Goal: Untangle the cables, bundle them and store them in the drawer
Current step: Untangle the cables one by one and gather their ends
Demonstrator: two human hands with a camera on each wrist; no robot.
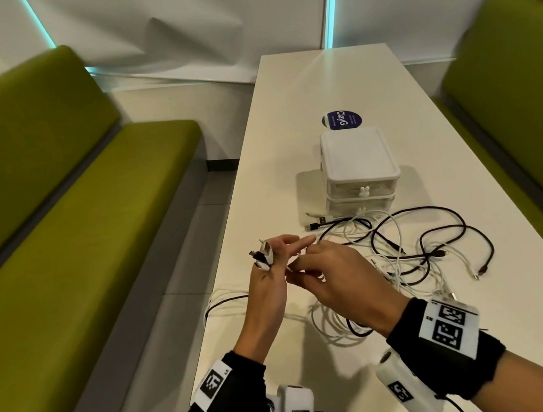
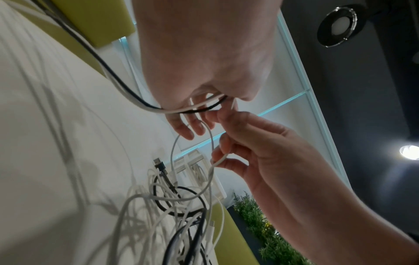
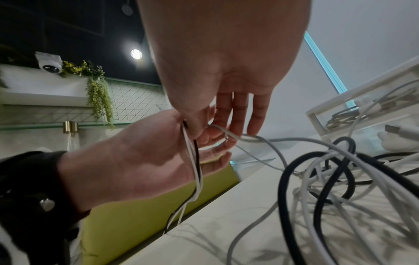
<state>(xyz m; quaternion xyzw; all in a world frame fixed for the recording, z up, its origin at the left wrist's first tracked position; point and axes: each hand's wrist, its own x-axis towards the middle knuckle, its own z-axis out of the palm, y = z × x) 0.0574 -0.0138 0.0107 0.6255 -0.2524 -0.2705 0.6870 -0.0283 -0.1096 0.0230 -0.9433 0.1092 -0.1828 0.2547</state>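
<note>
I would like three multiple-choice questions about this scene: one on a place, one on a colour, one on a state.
1. Where does the drawer unit stand?
A. on the white table, beyond the cable pile
B. on the left bench
C. on the floor

2. What colours are the tangled cables?
A. red and blue
B. black and white
C. all yellow

3. How is the left hand now?
A. flat on the table
B. hanging with nothing in it
C. holding several cable ends

Answers: 1 A, the head view shows it on the tabletop behind the pile. 2 B, only black and white cords show. 3 C, plugs stick out above its fingers.
</note>
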